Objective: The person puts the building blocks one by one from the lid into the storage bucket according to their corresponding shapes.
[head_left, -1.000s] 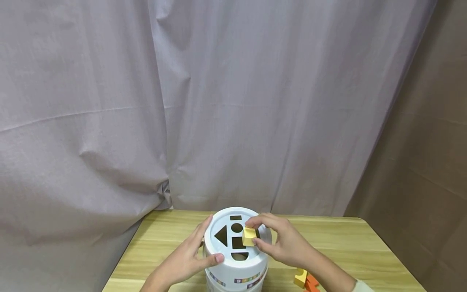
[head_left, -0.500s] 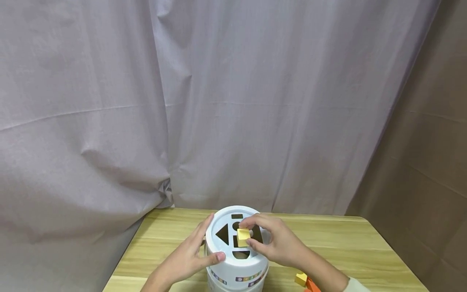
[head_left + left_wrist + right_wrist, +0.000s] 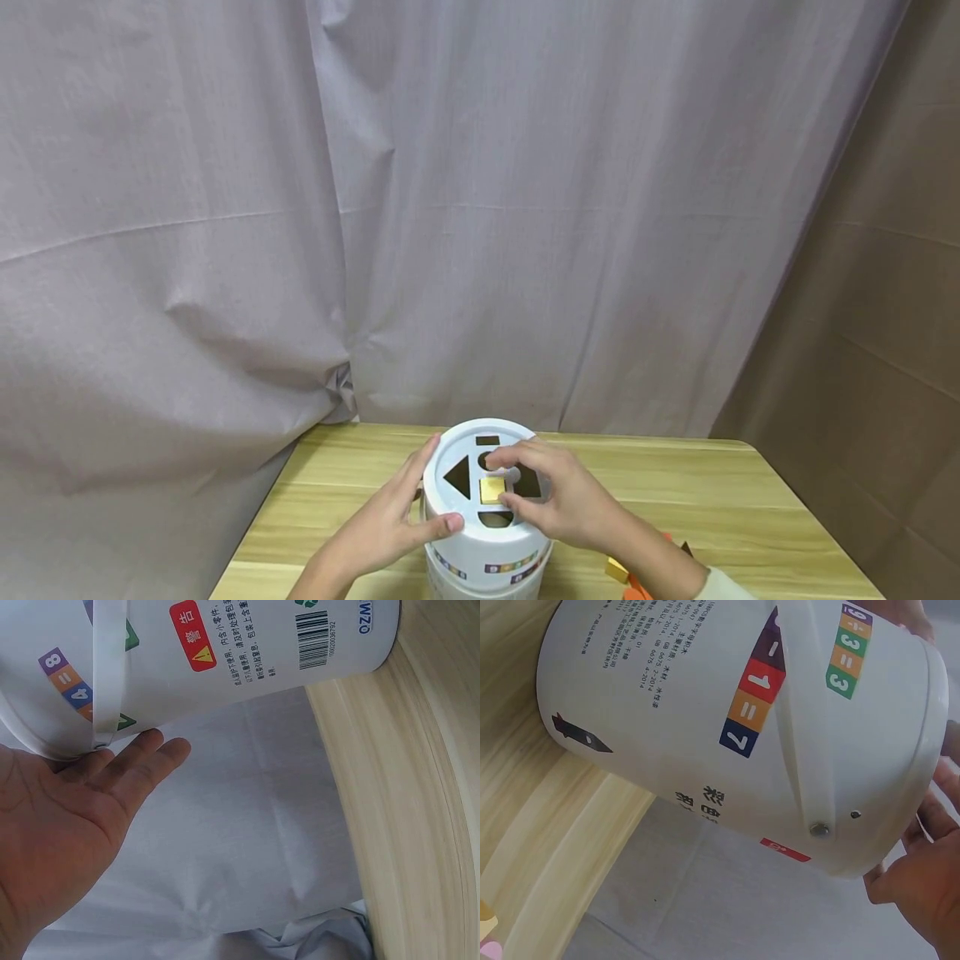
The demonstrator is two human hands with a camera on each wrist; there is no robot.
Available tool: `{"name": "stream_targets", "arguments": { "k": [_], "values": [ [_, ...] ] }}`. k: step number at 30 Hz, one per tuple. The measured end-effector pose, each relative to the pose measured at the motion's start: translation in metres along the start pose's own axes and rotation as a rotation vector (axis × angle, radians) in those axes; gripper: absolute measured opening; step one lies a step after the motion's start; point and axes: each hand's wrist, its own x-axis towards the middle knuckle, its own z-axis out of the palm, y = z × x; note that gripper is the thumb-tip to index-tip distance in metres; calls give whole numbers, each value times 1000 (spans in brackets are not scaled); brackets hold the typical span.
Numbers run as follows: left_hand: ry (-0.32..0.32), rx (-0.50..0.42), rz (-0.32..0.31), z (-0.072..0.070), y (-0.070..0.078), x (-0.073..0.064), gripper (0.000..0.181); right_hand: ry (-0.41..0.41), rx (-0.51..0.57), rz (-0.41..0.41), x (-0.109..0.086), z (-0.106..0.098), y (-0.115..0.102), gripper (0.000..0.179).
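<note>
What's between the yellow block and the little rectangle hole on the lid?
In the head view, the round hole lies between them, partly hidden by the right hand.

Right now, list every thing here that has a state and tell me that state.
White bucket: upright on the table.
Lid: in place; triangular hole uncovered.
Handle: folded down against the bucket's side.
Yellow block: set into the lid, top showing.
Left fingers: spread against the bucket's rim.
Right fingers: curved over the lid; grip unclear.
Second yellow block: on the table, partly hidden.
Orange pieces: on the table, partly hidden.
</note>
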Motion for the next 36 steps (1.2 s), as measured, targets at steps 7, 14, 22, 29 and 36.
{"name": "stream_targets", "arguments": {
  "k": [7, 14, 22, 29, 36],
  "values": [
    [-2, 2, -4, 0, 0, -1, 112, 11, -61, 46, -4, -9, -1, 51],
    [-11, -12, -3, 2, 2, -2, 114, 13, -106, 145, -17, -23, -3, 48],
    [-19, -33, 7, -2, 7, 1, 115, 21, -174, 241, -37, -49, 2, 50],
    [-18, -44, -5, -2, 6, -3, 114, 21, -217, 325, -58, -62, 3, 47],
    [-16, -45, 8, -4, 7, -8, 114, 50, -279, 347, -88, -65, 12, 48]
  ]
}}
